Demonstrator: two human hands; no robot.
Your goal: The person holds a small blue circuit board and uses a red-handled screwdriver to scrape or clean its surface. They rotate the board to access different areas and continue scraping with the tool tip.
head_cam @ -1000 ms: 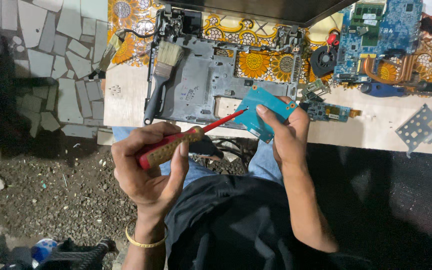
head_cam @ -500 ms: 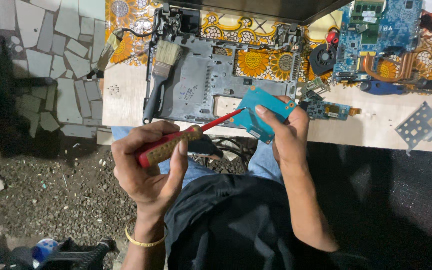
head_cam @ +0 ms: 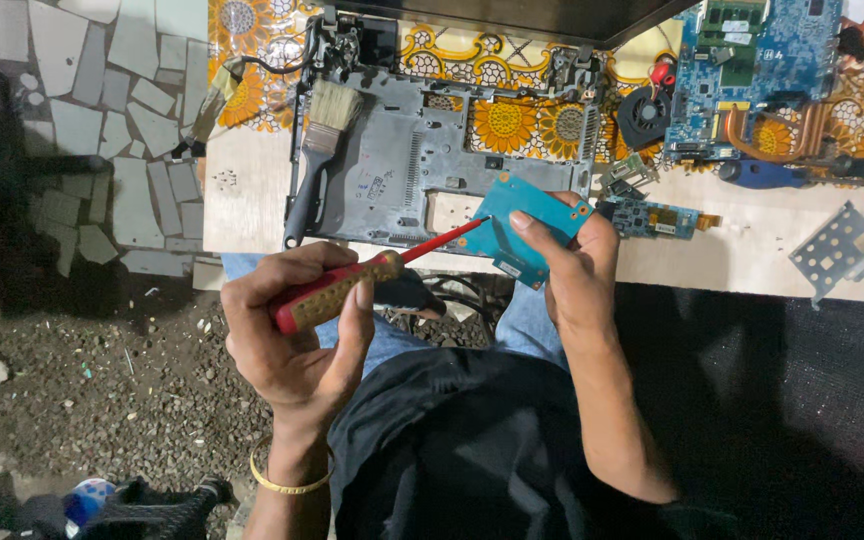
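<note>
The left hand [head_cam: 297, 330] is wrapped tight around a red and yellow screwdriver [head_cam: 372, 280]. Its thin red tip touches a small blue circuit board [head_cam: 527, 225]. The right hand [head_cam: 572, 270] pinches that board, held up just in front of the desk [head_cam: 252, 200]. On the desk lies a grey metal laptop shell [head_cam: 412, 170] with a paintbrush [head_cam: 317, 150] on it. Farther right sit a black fan [head_cam: 644, 115] and a big blue board [head_cam: 752, 70].

gravel ground [head_cam: 102, 400], mosaic paving [head_cam: 102, 130], wooden tabletop [head_cam: 752, 260]
</note>
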